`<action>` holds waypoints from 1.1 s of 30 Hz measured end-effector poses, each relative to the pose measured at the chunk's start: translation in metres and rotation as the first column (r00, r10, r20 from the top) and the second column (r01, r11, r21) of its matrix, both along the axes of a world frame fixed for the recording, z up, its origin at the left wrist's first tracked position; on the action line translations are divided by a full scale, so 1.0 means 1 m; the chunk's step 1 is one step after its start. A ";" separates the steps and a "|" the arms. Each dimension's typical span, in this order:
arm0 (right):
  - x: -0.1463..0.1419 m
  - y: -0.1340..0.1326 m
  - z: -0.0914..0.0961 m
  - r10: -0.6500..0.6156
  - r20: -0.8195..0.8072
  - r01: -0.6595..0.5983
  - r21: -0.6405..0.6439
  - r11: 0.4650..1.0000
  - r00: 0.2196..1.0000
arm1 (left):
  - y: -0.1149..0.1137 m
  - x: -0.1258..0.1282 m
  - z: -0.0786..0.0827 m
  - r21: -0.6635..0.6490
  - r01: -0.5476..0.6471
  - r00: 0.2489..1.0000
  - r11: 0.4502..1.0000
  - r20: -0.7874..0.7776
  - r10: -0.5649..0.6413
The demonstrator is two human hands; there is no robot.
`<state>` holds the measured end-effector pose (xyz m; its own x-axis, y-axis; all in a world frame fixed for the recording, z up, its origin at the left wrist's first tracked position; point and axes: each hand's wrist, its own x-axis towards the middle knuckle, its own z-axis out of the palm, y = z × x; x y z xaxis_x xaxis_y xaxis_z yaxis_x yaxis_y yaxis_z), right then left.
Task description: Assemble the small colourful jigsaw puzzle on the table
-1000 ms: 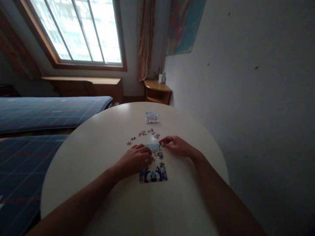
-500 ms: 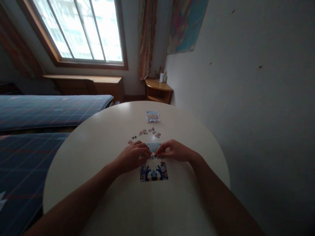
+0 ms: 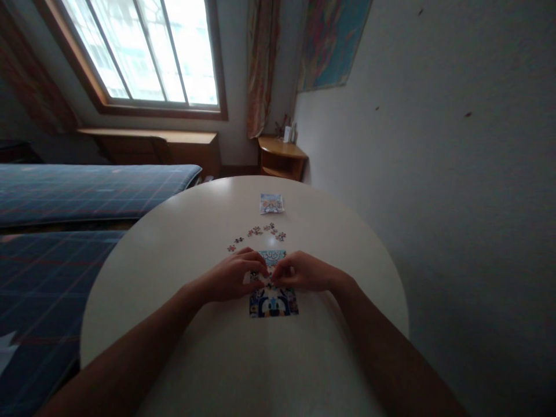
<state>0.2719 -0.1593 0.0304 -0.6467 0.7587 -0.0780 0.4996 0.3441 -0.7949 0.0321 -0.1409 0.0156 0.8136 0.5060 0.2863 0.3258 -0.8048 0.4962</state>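
A partly assembled jigsaw puzzle (image 3: 273,307) lies on the round table, with a blue cartoon dog's face in its near part and a pale blue strip at its far edge. My left hand (image 3: 234,275) rests at the puzzle's left side, thumb and fingers apart and curved over its middle. From the right, my right hand (image 3: 304,271) pinches at the middle of the puzzle, where a small dark puzzle piece (image 3: 269,285) shows by its fingertips. The fingers hide part of the puzzle's middle. Several loose puzzle pieces (image 3: 256,230) lie in an arc beyond both hands.
A small picture packet (image 3: 271,204) lies near the far side of the round white table (image 3: 174,249). Beds with plaid covers (image 3: 87,194) stand to the left. The wall (image 3: 434,202) runs along the right, and a corner shelf (image 3: 282,149) is behind the table.
My right fingertips have moved slightly left and nearer to me over the puzzle's middle. My left thumb and fingers have spread a little. The whole view has shifted slightly.
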 end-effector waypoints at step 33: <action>0.012 -0.001 0.010 -0.015 0.071 0.017 -0.029 0.999 0.997 | -0.007 0.012 -0.004 0.032 0.058 0.997 0.998 -0.056 -0.056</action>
<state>0.2835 -0.1599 0.0406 -0.6267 0.7656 -0.1456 0.5601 0.3126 -0.7672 0.0442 -0.1482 0.0116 0.8558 0.4493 0.2566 0.3049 -0.8386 0.4514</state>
